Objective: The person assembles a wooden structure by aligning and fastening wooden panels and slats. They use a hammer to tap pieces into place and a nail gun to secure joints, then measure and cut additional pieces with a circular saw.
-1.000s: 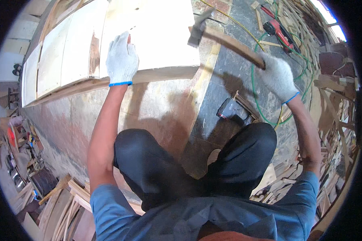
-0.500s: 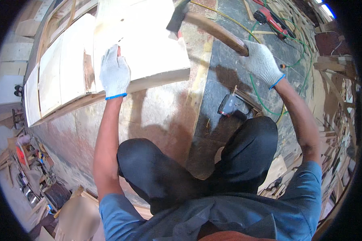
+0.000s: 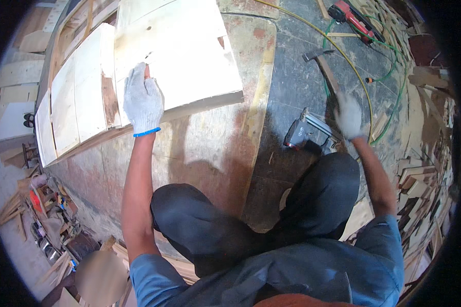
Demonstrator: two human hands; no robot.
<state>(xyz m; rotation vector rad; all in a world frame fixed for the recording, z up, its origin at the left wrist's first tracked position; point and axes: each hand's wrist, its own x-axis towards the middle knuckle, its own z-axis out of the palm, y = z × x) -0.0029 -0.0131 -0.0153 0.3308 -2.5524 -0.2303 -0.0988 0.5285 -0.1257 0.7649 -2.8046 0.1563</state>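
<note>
Left hand (image 3: 143, 102) gloved, flat on pale wooden panel (image 3: 184, 71), fingers extended, gripping nothing. Right hand (image 3: 349, 117) blurred at hammer (image 3: 327, 74) handle's end, can't tell grip; nail gun (image 3: 297, 134) nearby.

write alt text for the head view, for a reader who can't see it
A gloved left hand rests on a pale wooden panel, while the blurred, gloved right hand is at the handle end of a hammer, its grip unclear. A nail gun lies near the right knee, and a red-and-black power tool lies farther off.
</note>
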